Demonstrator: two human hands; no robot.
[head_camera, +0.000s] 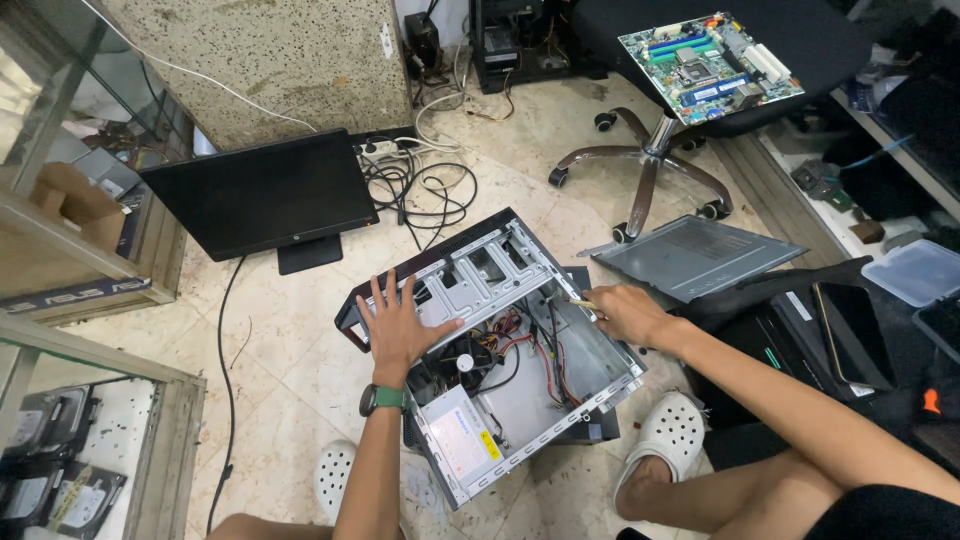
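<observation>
I see the fingers of my left hand spread flat and open, pressing on the metal drive cage at the top of the open computer case; they grip nothing, they only steady the case. My right hand is curled closed around a thin tool with a pale handle, most likely a screwdriver, whose tip reaches into the case at its upper right wall. I cannot see the tip itself.

The case lies on its side on the floor between my two white shoes, the side open toward me. Inside it, just below my left hand, sit a black fan and a bundle of coloured wires; the power supply box fills the corner of the case nearest me.

As I judge it, the main risk is the tool slipping off its mark and jabbing the wires next to it, since the tip works close to them and out of clear sight. A loosened screw could also drop into the case among the wires. My left palm rests near bare sheet-metal edges, so a sudden shift of the case could scrape it.

Beyond the case, a grey side panel lies on the floor to its right, and a monitor stands to its upper left.
</observation>
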